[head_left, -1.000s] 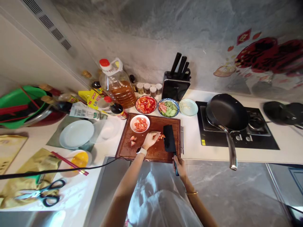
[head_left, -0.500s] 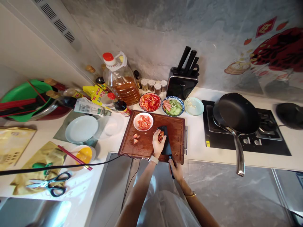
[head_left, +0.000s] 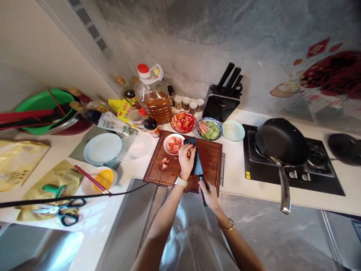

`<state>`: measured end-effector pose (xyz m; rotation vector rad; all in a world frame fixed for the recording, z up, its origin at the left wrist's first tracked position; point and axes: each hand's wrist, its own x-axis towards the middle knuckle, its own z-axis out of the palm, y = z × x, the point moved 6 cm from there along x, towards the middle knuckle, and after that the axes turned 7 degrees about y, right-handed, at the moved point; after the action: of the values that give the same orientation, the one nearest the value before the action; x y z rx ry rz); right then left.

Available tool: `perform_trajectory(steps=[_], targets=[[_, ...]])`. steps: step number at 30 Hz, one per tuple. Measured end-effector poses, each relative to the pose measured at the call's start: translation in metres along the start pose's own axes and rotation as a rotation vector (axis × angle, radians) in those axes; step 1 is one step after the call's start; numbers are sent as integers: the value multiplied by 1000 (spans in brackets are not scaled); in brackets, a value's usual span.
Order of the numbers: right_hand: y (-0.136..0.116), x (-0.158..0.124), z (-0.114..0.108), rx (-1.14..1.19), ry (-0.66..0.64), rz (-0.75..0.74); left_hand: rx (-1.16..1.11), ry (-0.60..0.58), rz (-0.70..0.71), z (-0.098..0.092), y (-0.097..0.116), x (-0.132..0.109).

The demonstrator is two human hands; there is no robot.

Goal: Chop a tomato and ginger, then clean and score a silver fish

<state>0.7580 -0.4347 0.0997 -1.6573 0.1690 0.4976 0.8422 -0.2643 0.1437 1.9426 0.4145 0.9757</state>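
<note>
My right hand (head_left: pixel 208 192) grips the handle of a black cleaver (head_left: pixel 195 160) whose flat blade lies over the brown cutting board (head_left: pixel 210 165), its tip next to a small white bowl of red tomato pieces (head_left: pixel 173 144). My left hand (head_left: pixel 186 162) rests on the blade with fingers curled over red tomato pieces on it. Two loose tomato pieces (head_left: pixel 164 163) lie on the board's left part.
Behind the board stand a bowl of red pepper (head_left: pixel 183 122), a bowl of cucumber (head_left: pixel 209 128), a pale plate (head_left: pixel 232 130), an oil jug (head_left: pixel 153 96) and a knife block (head_left: pixel 222 101). A black pan (head_left: pixel 282 141) sits on the stove at right. Plates, scissors (head_left: pixel 60 210) lie left.
The cleaver, carrying tomato pieces held by my left hand, has moved from the board's right side up and left to the small white bowl. The camera view has shifted slightly.
</note>
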Motion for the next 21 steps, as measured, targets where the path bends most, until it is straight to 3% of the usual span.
perform_trajectory(steps=[3,6,11,14,16,18,21], targets=[[-26,21,17,3,-35,-20,30,-17,42,-7,-17,40],[-36,34,28,20,-30,-10,61,-85,54,-12,-43,66],[-29,40,21,31,16,39,144,-309,126,-18,-69,77],[-23,41,11,80,12,64,194,-467,189,-20,-69,78],[-21,39,3,102,6,60,217,-510,204,-25,-65,81],[-19,37,-6,91,18,39,209,-460,180,-37,-60,83],[-10,30,-26,21,87,13,201,-175,-1,-73,-64,75]])
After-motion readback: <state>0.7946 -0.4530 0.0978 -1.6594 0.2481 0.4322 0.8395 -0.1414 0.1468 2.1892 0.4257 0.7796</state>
